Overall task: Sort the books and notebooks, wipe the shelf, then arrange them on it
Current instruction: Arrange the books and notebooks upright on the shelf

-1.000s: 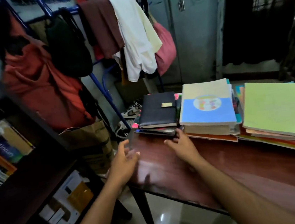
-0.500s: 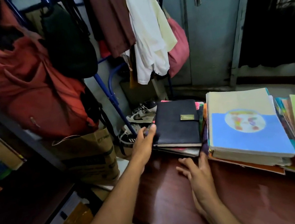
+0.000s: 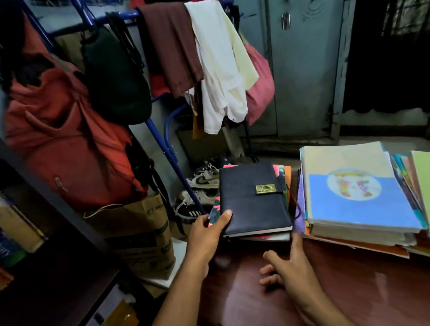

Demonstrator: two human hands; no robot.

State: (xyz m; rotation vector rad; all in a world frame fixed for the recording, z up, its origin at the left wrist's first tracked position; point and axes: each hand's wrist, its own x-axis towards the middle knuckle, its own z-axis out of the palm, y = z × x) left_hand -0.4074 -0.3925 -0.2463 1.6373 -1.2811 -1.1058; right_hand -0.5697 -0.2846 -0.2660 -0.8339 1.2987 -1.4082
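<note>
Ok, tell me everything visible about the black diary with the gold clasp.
The black diary is a closed book with a dark, leather-like cover, a small gold clasp plate near its right edge and pale page edges along the near side. It lies flat on top of a small pile of colourful notebooks at the table's far left corner. The left hand grips its near left corner, thumb on the cover.

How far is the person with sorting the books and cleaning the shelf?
Done: books lie in piles on the table, so sorting seems begun. In hand: the left hand grips the black diary on the leftmost pile; the right hand rests open on the table. Left: no wiping cloth in use, and the dark shelf holds no sorted books yet.
</note>
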